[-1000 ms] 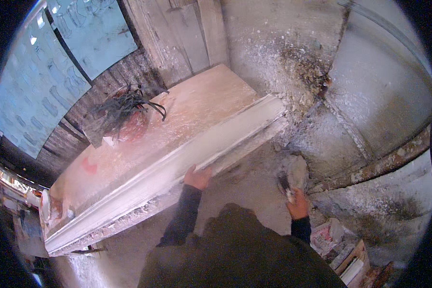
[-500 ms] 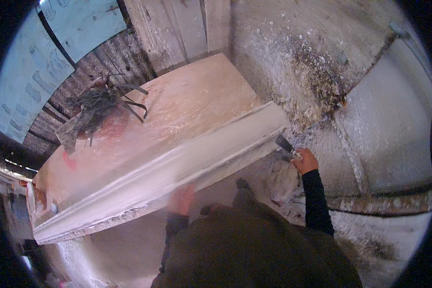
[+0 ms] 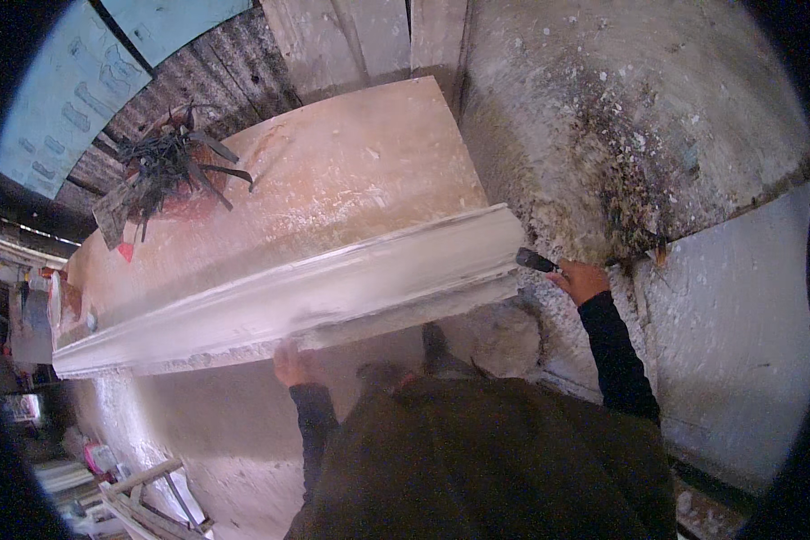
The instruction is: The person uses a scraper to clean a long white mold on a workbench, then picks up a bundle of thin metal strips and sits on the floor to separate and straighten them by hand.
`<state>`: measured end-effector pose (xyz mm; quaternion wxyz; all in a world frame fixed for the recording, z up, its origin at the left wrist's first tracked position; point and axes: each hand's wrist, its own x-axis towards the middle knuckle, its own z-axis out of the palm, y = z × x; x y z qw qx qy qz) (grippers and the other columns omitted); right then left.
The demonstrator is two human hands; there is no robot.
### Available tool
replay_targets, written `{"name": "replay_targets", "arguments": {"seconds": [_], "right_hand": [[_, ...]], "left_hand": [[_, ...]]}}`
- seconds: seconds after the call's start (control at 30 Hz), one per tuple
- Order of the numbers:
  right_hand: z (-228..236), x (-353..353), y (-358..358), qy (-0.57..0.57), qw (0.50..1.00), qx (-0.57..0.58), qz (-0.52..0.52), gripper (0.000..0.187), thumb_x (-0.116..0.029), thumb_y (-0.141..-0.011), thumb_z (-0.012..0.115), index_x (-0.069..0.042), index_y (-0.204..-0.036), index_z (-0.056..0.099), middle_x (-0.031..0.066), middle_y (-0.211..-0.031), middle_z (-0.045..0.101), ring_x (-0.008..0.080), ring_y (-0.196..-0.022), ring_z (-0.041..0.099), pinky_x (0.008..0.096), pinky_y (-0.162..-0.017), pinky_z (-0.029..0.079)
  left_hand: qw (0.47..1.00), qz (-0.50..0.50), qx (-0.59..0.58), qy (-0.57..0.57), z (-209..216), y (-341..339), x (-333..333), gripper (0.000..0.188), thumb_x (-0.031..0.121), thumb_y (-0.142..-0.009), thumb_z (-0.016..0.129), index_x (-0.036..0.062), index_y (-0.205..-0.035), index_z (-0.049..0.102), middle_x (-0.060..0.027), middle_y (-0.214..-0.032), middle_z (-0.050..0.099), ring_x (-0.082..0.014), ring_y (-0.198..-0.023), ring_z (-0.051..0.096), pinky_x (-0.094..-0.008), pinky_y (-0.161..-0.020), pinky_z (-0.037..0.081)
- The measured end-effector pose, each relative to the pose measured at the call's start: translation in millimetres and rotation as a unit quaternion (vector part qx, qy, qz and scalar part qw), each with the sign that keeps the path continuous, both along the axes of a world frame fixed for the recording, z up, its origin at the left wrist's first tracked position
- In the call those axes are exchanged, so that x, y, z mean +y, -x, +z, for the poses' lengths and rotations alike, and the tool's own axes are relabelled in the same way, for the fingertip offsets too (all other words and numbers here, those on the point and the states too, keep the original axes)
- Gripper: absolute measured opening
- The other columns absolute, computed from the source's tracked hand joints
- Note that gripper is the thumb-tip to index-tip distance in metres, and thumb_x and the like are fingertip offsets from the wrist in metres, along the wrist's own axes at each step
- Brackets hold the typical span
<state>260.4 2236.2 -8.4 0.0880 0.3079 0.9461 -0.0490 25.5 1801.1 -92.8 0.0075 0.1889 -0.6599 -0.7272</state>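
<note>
Dark brush (image 3: 536, 261) points lengthwise leftward, toward the white moulding (image 3: 369, 281).

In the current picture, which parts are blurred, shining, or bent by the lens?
Head view throughout: left hand blurred, right hand and dark brush clearer; pale streaks on the pinkish board may be glare; its far edge bows, likely from the lens; corners go black.

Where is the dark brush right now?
In the head view, right of centre, the dark brush is in the person's right hand, close to the right end of the long pale moulding.
</note>
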Motion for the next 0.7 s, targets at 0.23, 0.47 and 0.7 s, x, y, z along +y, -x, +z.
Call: {"name": "replay_targets", "arguments": {"seconds": [0.23, 0.47, 0.7], "right_hand": [[-19.8, 14.1, 14.2, 0.045, 0.988, 0.066, 0.134, 0.037, -0.047, -0.075, 0.050, -0.011, -0.083, 0.056, 0.0121, -0.068, 0.058, 0.0296, -0.064, 0.057, 0.0413, -0.055, 0.043], [-37.8, -22.9, 66.3, 0.076, 0.980, 0.042, 0.181, 0.035, -0.046, -0.075, 0.050, -0.011, -0.075, 0.056, 0.0108, -0.066, 0.057, 0.0298, -0.064, 0.056, 0.0416, -0.054, 0.043], [1.4, -37.7, 104.6, 0.017, 0.978, -0.044, 0.202, 0.033, -0.046, -0.073, 0.052, -0.014, -0.080, 0.057, 0.0090, -0.062, 0.056, 0.0281, -0.062, 0.056, 0.0413, -0.053, 0.043]], "left_hand": [[0.959, -0.221, 0.142, 0.104, 8.1, 17.2, 46.9, 0.034, 0.001, -0.077, 0.050, 0.0034, -0.111, 0.048, -0.0067, -0.102, 0.051, -0.0114, -0.083, 0.051, -0.0251, -0.068, 0.043], [0.840, -0.216, 0.295, 0.401, 6.2, 39.9, 46.3, 0.047, 0.006, -0.069, 0.058, 0.0065, -0.114, 0.046, -0.0153, -0.109, 0.047, -0.0290, -0.100, 0.046, -0.0370, -0.085, 0.037], [0.834, -0.168, 0.220, 0.478, 25.8, 49.7, -16.4, 0.052, 0.010, -0.066, 0.062, 0.0087, -0.116, 0.046, -0.0165, -0.108, 0.048, -0.0316, -0.099, 0.045, -0.0395, -0.085, 0.036]]}}
